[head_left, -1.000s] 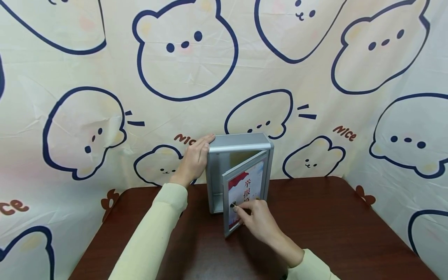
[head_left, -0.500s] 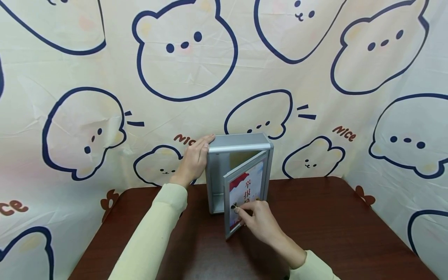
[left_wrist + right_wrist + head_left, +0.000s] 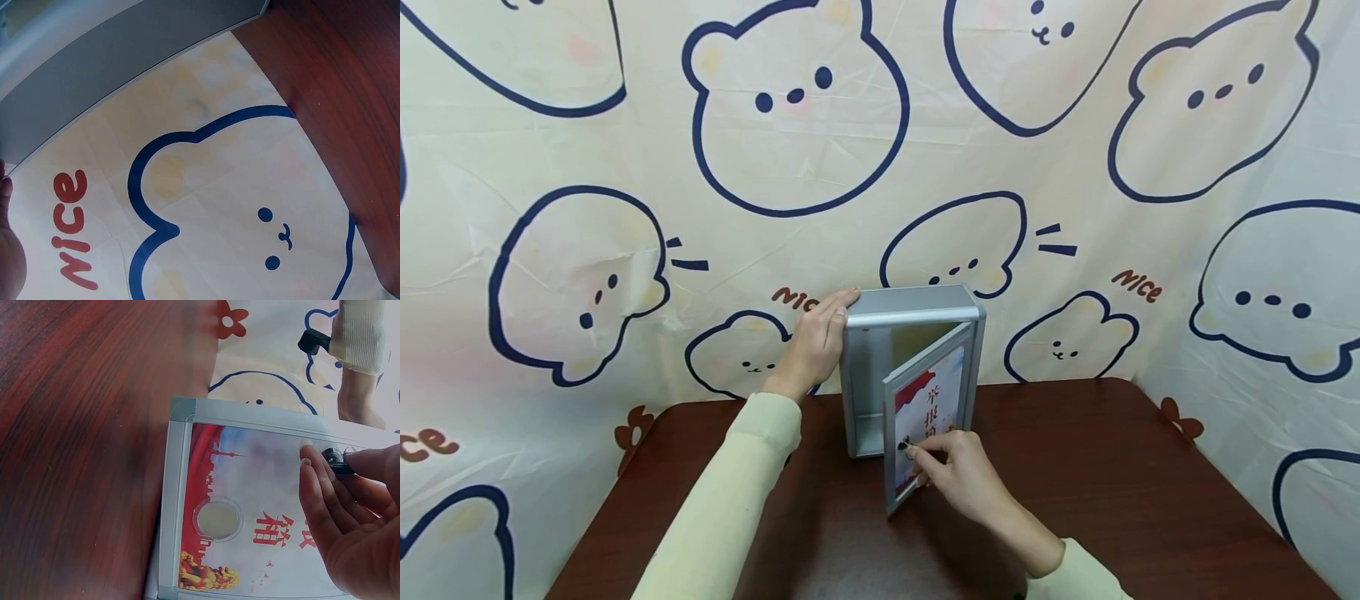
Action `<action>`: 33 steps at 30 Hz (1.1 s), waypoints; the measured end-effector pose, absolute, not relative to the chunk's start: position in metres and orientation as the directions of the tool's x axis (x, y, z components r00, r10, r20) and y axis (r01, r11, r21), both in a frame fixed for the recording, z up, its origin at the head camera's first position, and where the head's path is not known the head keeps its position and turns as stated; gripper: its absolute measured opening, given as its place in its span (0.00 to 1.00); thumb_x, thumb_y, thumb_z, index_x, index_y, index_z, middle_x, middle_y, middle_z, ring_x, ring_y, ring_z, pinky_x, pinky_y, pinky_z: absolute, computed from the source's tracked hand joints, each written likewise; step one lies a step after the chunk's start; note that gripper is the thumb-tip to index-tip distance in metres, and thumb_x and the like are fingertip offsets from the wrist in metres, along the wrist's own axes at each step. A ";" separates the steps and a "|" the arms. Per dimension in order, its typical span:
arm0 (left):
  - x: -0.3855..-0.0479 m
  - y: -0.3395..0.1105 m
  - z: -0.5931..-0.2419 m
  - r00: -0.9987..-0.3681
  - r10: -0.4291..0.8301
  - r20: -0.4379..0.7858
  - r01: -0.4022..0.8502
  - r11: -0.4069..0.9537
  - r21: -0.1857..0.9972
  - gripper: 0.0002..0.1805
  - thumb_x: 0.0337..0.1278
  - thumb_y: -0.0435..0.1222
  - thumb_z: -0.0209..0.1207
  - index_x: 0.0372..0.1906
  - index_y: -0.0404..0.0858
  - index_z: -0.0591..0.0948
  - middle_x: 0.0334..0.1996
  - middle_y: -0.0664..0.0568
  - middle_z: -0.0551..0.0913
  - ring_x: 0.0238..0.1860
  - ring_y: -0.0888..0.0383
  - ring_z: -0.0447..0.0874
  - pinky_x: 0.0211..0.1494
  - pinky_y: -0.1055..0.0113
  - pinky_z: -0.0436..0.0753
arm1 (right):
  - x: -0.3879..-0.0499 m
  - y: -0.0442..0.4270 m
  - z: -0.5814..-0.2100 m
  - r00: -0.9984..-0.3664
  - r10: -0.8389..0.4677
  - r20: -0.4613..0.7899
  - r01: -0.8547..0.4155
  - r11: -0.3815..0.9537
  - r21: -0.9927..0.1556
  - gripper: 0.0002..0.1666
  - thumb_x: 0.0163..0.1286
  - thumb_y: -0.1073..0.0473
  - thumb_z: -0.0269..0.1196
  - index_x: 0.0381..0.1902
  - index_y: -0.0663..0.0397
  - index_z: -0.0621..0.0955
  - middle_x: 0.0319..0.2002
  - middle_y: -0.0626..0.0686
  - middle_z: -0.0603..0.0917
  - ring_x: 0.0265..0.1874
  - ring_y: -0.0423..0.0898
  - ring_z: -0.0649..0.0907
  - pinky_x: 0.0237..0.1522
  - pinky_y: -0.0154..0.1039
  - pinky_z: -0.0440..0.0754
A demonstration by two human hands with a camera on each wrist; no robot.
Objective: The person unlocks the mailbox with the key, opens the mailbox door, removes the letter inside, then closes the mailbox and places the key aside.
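A grey metal box [image 3: 917,300] stands upright on the table, its hinged door [image 3: 925,392] ajar toward me. The door bears a poster with red characters. My left hand [image 3: 812,346] rests on the box's upper left corner; only a bit of that hand [image 3: 11,244] shows in the left wrist view. With thumb and fingertips, my right hand [image 3: 958,471] pinches a small key at the black lock [image 3: 904,445] near the door's free edge. In the right wrist view, the dark key head [image 3: 340,469] shows between the fingers of the right hand [image 3: 356,519].
The dark brown wooden table [image 3: 1060,467] spreads to both sides of the box. Close behind it hangs a cream cloth [image 3: 790,167] with bear drawings. A round clear disc [image 3: 219,519] sits on the door's poster.
The door has swung slightly further open, its free edge shifting right and toward me. My right hand has moved along with it, still pinching the key. The left hand has stayed put.
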State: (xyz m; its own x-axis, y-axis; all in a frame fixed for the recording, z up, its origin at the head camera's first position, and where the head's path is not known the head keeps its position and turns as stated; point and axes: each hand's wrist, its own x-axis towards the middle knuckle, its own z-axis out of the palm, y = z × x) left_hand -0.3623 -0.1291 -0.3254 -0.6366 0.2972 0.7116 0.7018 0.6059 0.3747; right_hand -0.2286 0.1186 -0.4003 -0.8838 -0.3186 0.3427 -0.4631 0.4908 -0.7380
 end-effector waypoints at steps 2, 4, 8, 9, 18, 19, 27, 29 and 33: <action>-0.362 -0.129 -0.325 -0.638 0.297 0.711 0.702 0.605 0.377 0.30 0.83 0.46 0.32 0.74 0.39 0.73 0.73 0.47 0.72 0.75 0.53 0.66 0.77 0.52 0.65 | -0.229 0.119 -0.401 -0.883 -0.320 0.343 -0.464 0.491 -0.737 0.11 0.74 0.61 0.64 0.36 0.57 0.91 0.23 0.53 0.87 0.18 0.41 0.81 0.16 0.33 0.75; -0.363 -0.129 -0.325 -0.639 0.296 0.710 0.700 0.606 0.377 0.29 0.83 0.46 0.32 0.74 0.39 0.73 0.73 0.47 0.72 0.75 0.52 0.67 0.77 0.51 0.65 | -0.229 0.120 -0.401 -0.881 -0.324 0.345 -0.468 0.488 -0.737 0.11 0.74 0.61 0.64 0.36 0.57 0.91 0.23 0.52 0.87 0.18 0.41 0.81 0.17 0.33 0.75; -0.362 -0.129 -0.325 -0.642 0.297 0.707 0.697 0.610 0.377 0.29 0.83 0.45 0.33 0.73 0.39 0.73 0.73 0.47 0.72 0.75 0.52 0.67 0.77 0.51 0.65 | -0.229 0.123 -0.402 -0.875 -0.332 0.352 -0.478 0.479 -0.737 0.11 0.74 0.60 0.64 0.37 0.57 0.91 0.24 0.53 0.88 0.19 0.42 0.82 0.19 0.34 0.79; -0.362 -0.129 -0.325 -0.643 0.297 0.706 0.696 0.612 0.376 0.29 0.82 0.45 0.33 0.73 0.39 0.73 0.73 0.47 0.72 0.75 0.52 0.67 0.77 0.51 0.65 | -0.229 0.124 -0.402 -0.875 -0.334 0.351 -0.478 0.476 -0.738 0.11 0.74 0.60 0.64 0.37 0.58 0.91 0.24 0.53 0.88 0.20 0.44 0.83 0.20 0.34 0.80; -0.362 -0.129 -0.325 -0.644 0.293 0.707 0.692 0.618 0.374 0.29 0.82 0.45 0.33 0.73 0.39 0.73 0.73 0.46 0.72 0.75 0.52 0.67 0.77 0.51 0.65 | -0.228 0.128 -0.401 -0.872 -0.348 0.345 -0.478 0.449 -0.755 0.11 0.74 0.60 0.64 0.36 0.60 0.91 0.24 0.53 0.88 0.21 0.47 0.86 0.24 0.34 0.83; -0.362 -0.129 -0.325 -0.643 0.292 0.708 0.693 0.616 0.374 0.29 0.82 0.45 0.32 0.73 0.39 0.73 0.73 0.46 0.72 0.75 0.52 0.67 0.77 0.51 0.65 | -0.228 0.128 -0.401 -0.873 -0.349 0.342 -0.475 0.445 -0.759 0.11 0.74 0.60 0.64 0.36 0.60 0.91 0.24 0.53 0.88 0.21 0.47 0.86 0.24 0.34 0.83; -0.362 -0.128 -0.325 -0.648 0.291 0.704 0.691 0.614 0.382 0.30 0.83 0.46 0.31 0.74 0.39 0.73 0.73 0.47 0.72 0.75 0.53 0.66 0.77 0.52 0.65 | -0.227 0.133 -0.400 -0.880 -0.362 0.306 -0.450 0.433 -0.781 0.11 0.75 0.61 0.63 0.38 0.61 0.90 0.25 0.54 0.88 0.24 0.54 0.87 0.26 0.36 0.85; -0.361 -0.128 -0.325 -0.647 0.290 0.705 0.692 0.612 0.384 0.30 0.83 0.46 0.31 0.74 0.39 0.73 0.73 0.47 0.72 0.75 0.53 0.67 0.77 0.51 0.66 | -0.226 0.135 -0.401 -0.880 -0.367 0.300 -0.447 0.428 -0.786 0.11 0.75 0.61 0.63 0.38 0.61 0.90 0.26 0.53 0.88 0.24 0.54 0.87 0.27 0.37 0.86; -0.364 -0.128 -0.326 -0.630 0.290 0.720 0.704 0.604 0.373 0.29 0.83 0.45 0.32 0.73 0.38 0.73 0.72 0.46 0.73 0.75 0.52 0.67 0.76 0.51 0.66 | -0.226 0.138 -0.401 -0.869 -0.383 0.315 -0.470 0.433 -0.769 0.13 0.75 0.60 0.63 0.35 0.59 0.90 0.23 0.47 0.87 0.23 0.46 0.86 0.27 0.36 0.85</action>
State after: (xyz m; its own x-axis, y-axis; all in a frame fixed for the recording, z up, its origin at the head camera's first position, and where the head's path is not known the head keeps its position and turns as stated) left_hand -0.3640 -0.1284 -0.3261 -0.6300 0.2902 0.7204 0.7044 0.6041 0.3726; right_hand -0.2262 0.1377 -0.4013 -0.8685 -0.3825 0.3152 -0.4699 0.4330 -0.7692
